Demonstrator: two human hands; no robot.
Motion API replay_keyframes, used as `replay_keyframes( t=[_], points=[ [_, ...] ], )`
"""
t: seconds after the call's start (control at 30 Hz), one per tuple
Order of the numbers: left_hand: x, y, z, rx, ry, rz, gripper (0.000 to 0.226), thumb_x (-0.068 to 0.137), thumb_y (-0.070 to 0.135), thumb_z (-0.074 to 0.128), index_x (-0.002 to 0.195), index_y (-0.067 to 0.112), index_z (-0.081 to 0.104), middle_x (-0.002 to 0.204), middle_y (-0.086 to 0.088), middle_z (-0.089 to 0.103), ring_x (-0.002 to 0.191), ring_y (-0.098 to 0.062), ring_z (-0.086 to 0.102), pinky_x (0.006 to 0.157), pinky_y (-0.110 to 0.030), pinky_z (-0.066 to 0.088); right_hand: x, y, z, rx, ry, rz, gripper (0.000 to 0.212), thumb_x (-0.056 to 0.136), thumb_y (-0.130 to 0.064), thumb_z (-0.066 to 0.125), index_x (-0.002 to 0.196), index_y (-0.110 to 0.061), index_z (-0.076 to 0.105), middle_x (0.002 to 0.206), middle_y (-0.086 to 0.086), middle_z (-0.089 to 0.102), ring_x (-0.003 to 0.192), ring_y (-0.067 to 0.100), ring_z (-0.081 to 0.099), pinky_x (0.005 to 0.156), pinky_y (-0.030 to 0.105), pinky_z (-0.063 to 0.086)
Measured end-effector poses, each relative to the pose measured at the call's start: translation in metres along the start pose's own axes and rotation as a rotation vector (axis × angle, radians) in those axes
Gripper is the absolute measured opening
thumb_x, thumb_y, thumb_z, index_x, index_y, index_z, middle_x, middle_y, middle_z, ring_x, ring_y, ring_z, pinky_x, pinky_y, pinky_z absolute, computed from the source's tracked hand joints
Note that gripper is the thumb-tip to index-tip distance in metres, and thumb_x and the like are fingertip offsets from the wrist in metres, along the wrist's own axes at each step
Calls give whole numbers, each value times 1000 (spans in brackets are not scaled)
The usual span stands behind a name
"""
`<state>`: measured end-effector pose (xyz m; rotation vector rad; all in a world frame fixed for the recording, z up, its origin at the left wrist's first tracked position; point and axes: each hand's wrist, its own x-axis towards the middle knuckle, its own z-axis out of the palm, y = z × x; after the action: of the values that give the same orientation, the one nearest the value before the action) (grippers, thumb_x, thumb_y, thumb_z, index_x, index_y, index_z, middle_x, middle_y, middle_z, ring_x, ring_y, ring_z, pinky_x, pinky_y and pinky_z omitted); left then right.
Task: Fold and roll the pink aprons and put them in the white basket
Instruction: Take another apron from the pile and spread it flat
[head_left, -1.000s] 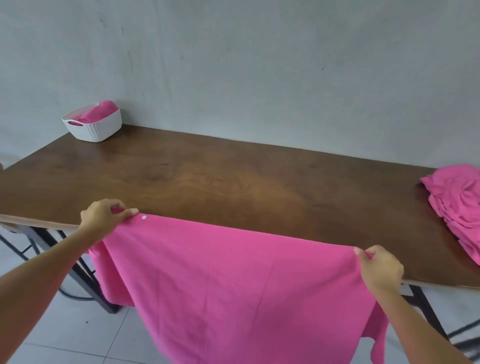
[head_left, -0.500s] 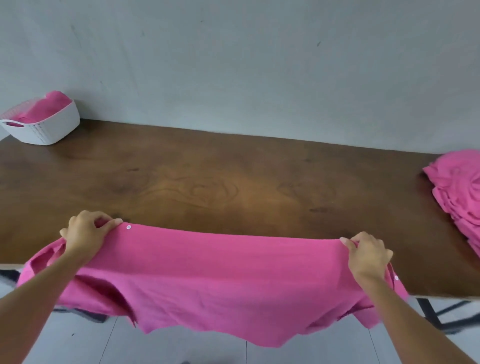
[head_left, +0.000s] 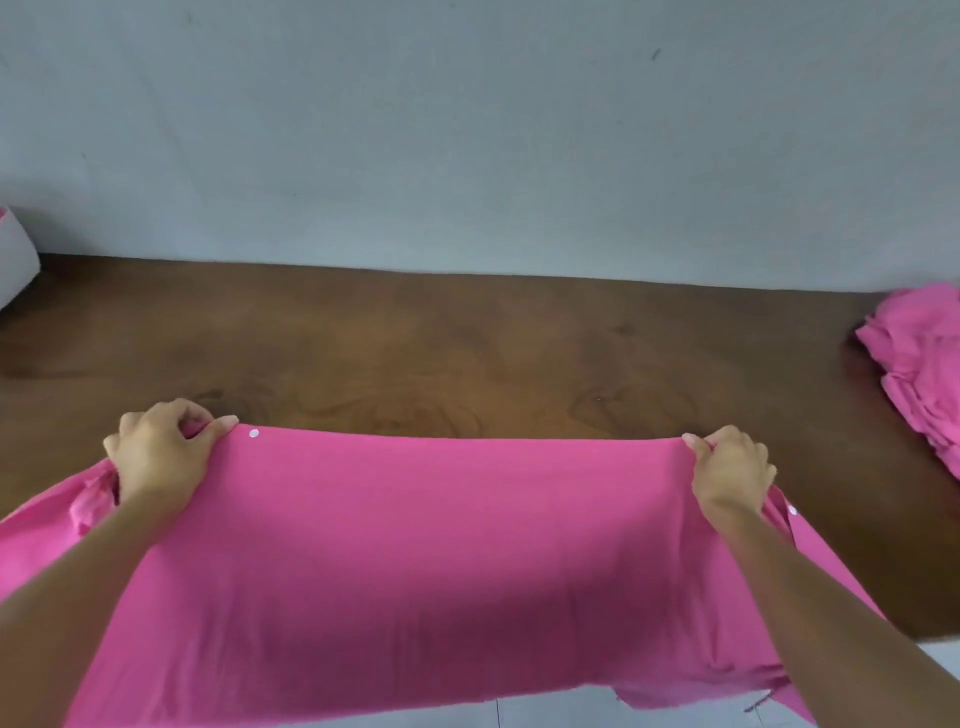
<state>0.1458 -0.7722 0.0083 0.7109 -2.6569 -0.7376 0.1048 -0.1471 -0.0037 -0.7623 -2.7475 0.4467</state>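
A pink apron (head_left: 441, 561) is stretched wide over the near part of the brown wooden table (head_left: 467, 353), its lower part hanging past the front edge. My left hand (head_left: 158, 454) pinches its far left corner beside a white snap button. My right hand (head_left: 730, 470) grips the far right corner. Only a sliver of the white basket (head_left: 15, 260) shows at the far left edge, with a bit of pink at its top.
A pile of more pink aprons (head_left: 919, 364) lies on the table at the far right. A grey wall (head_left: 467, 130) runs along the back of the table. Light floor tiles (head_left: 545, 714) show below the front edge.
Both hands have carried the apron forward from the table's front edge onto the tabletop and spread it wider. The view has shifted, so the basket is now nearly out of frame.
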Motion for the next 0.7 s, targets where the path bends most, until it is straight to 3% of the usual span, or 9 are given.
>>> replay_keyframes(
  t=[0.7],
  points=[
    [143,58,66,-26,-21,48,29,90,49,72,78,24,65,86,1,66,108,-35,50,98,-48,27,121,-74,51,62,27,3,31,99,-38,58,89,-10,57,99,17,62,104,42,51,93,52,37]
  ],
)
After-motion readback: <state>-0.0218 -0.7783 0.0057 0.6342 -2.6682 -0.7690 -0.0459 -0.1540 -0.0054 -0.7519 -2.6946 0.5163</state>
